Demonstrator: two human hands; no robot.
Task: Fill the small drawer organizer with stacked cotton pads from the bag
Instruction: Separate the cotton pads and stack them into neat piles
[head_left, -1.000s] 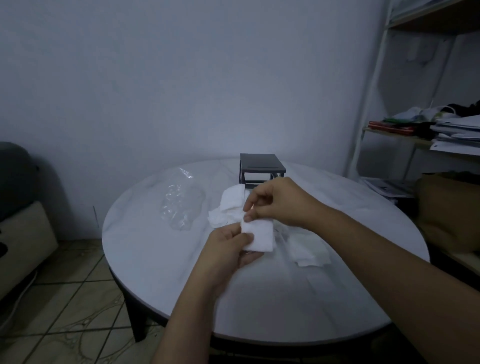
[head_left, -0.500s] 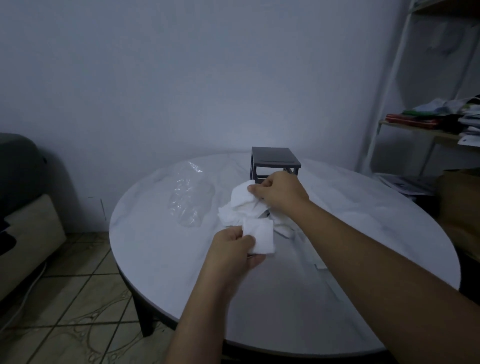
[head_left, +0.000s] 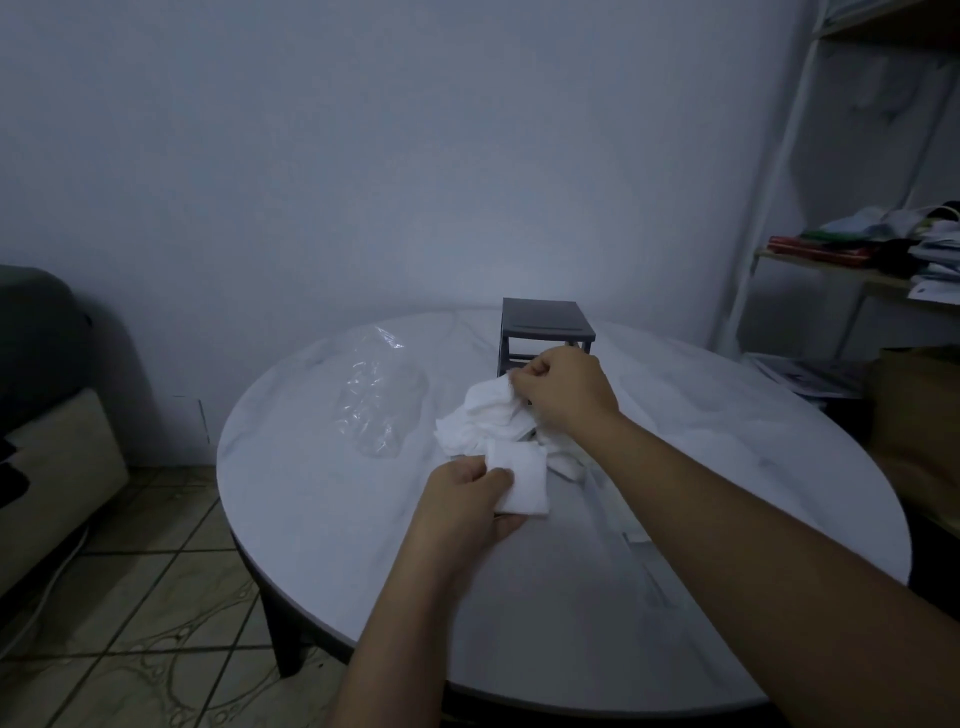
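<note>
Left of all fingers, on the surface (head_left: 322, 519): bag (head_left: 376, 400), flat. Left hand (head_left: 462, 506) fingers clamped on stacked pads (head_left: 519, 480). Right hand (head_left: 563, 389) fingers pinched on loose pads (head_left: 483, 421); organizer (head_left: 543, 325) just beyond. Best lifting one pad, squaring edges onto the stack.

A round pale worktop (head_left: 332, 519) on dark legs is filling the middle of a dim room. A plain grey-blue wall (head_left: 363, 156) is rising beyond it. Patterned floor tiles (head_left: 130, 613) are showing down to the left, where a sofa (head_left: 47, 415) with a light seat and dark back is sitting against the wall. To the right a white-framed shelf unit (head_left: 769, 208) is holding folded clothes (head_left: 883, 239) and papers.
</note>
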